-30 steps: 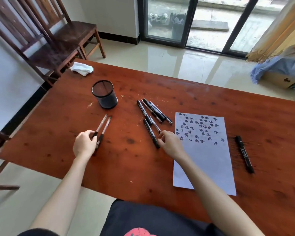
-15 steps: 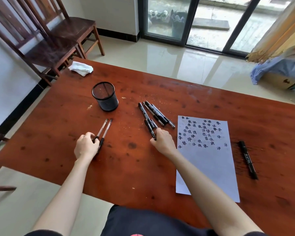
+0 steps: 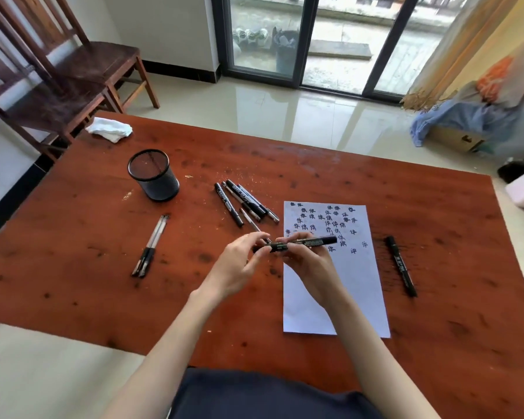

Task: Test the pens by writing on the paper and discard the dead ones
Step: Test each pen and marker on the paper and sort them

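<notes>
Above the left edge of the written-on paper (image 3: 336, 285), the right hand (image 3: 310, 261) grips a black marker (image 3: 306, 242) held level, while the left hand (image 3: 239, 261) pinches its left end with fingertips and thumb.

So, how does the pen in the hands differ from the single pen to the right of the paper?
The held pen is off the table, gripped by both the left hand and right hand; the lone pen lies on the table, untouched. The held pen lies crosswise over the paper; the lone pen runs roughly along its edge. Both are black.
</notes>
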Available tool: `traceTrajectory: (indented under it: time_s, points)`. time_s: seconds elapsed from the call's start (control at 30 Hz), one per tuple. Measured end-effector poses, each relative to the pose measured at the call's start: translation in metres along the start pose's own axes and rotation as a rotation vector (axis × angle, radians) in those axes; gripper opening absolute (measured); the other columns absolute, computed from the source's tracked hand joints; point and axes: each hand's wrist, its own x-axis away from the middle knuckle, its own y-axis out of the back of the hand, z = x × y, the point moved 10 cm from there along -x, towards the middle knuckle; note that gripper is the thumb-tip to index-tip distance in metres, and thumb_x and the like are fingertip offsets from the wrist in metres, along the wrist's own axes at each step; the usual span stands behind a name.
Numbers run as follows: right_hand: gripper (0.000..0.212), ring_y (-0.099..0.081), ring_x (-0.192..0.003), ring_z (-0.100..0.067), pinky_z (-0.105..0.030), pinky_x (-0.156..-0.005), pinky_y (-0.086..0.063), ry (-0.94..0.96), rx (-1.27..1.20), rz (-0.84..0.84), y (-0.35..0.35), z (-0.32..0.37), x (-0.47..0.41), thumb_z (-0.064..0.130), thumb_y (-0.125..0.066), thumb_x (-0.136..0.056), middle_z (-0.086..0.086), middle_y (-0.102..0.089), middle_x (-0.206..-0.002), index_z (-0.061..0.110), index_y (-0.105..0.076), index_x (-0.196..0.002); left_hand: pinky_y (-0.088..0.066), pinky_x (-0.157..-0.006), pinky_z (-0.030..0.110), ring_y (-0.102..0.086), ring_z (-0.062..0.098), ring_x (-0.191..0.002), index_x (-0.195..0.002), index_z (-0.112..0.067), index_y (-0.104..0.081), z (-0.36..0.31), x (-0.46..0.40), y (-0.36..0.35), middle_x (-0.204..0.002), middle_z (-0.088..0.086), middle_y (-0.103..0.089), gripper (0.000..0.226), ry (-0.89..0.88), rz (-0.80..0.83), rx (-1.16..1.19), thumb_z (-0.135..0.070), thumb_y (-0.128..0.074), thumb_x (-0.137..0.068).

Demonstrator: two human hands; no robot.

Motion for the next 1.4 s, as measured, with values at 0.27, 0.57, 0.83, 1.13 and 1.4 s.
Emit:
traceTrajectory:
  time_s: [0.27, 0.57, 0.83, 1.13, 1.4]
  points:
    - [0.015, -0.060, -0.069, -0.012, -0.028, -0.078, -0.046, 0.108, -0.449, -0.058, 0.022, 0.032, 0.032, 0.016, -0.046, -0.082, 0.003, -0.062, -0.067, 0.014, -0.052, -0.068, -0.048, -0.070, 0.037, -0.062, 0.028, -0.082, -0.104, -0.009, -0.058, -0.059, 0.012, -0.049, -0.088, 0.009, -0.068, 0.017, -0.095, 0.111, -0.124, -0.018, -0.053, -0.091]
    - [0.041, -0.027, -0.040, -0.007, -0.018, -0.042, -0.030, 0.251, -0.562, 0.000, 0.015, 0.079, 0.057, 0.030, -0.046, -0.085, 0.008, -0.030, -0.044, 0.020, -0.034, -0.048, -0.028, -0.044, 0.025, -0.057, 0.031, -0.053, -0.089, -0.004, -0.053, -0.127, 0.028, -0.043, -0.067, 0.010, -0.062, 0.028, -0.327, -0.043, -0.420, -0.029, -0.041, -0.094]
    - [0.044, -0.009, -0.037, -0.012, -0.019, -0.036, -0.019, 0.240, -0.636, -0.057, 0.020, 0.086, 0.082, 0.026, -0.046, -0.077, 0.008, -0.025, -0.032, 0.020, -0.029, -0.037, -0.014, -0.038, 0.015, -0.045, 0.018, -0.029, -0.066, -0.010, -0.050, -0.152, 0.049, -0.034, -0.043, -0.002, -0.051, 0.060, -0.445, -0.169, -0.577, -0.042, -0.010, -0.098]
    - [0.042, -0.007, -0.037, -0.013, -0.019, -0.034, -0.020, 0.279, -0.535, 0.027, 0.013, 0.094, 0.091, 0.027, -0.046, -0.074, 0.006, -0.011, -0.038, 0.022, -0.018, -0.044, -0.034, -0.050, 0.035, -0.045, 0.017, -0.051, -0.070, -0.024, -0.044, -0.131, 0.042, -0.055, -0.057, -0.006, -0.048, 0.053, -0.292, 0.213, -0.119, -0.067, -0.014, -0.081]
    - [0.042, -0.015, -0.034, -0.009, -0.018, -0.036, -0.026, 0.601, -0.565, 0.086, 0.064, 0.159, 0.092, 0.025, -0.055, -0.078, 0.006, -0.018, -0.040, 0.024, -0.030, -0.045, -0.021, -0.041, 0.014, -0.023, 0.004, -0.044, -0.069, -0.014, -0.043, -0.063, 0.048, -0.051, -0.050, -0.013, -0.028, 0.046, 0.170, 0.543, 0.515, -0.054, -0.034, -0.089]
